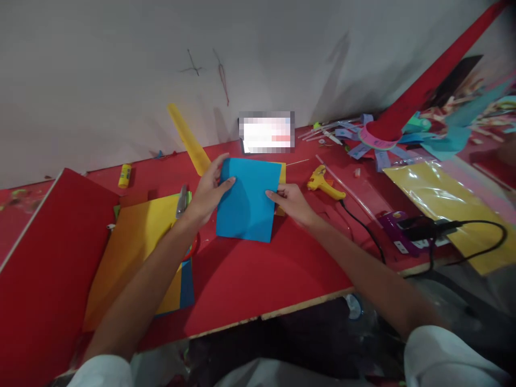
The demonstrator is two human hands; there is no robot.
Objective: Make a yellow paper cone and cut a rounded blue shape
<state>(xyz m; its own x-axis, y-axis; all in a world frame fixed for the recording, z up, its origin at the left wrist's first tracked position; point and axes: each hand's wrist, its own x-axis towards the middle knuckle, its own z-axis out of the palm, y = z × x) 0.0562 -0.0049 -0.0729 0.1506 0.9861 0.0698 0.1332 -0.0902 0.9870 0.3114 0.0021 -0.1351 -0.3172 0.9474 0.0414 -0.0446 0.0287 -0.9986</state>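
Note:
A blue sheet of paper (249, 201) is held up over the red table by both hands. My left hand (210, 191) grips its left edge near the top corner, thumb on the front face. On the right edge, my right hand (291, 201) pinches the sheet with its thumb in front and fingers behind. Part of a yellow piece (282, 171) shows behind the sheet; most of it is hidden. Beyond my left hand, a yellow paper strip (188, 138) leans up against the wall.
Yellow sheets (133, 228) and a stapler (182, 201) lie left, beside a red board (60, 269). To the right are a yellow glue gun (325, 184), its cord, a purple power strip (403, 231) and a red cone (435, 75). A lit screen (266, 133) stands at the wall.

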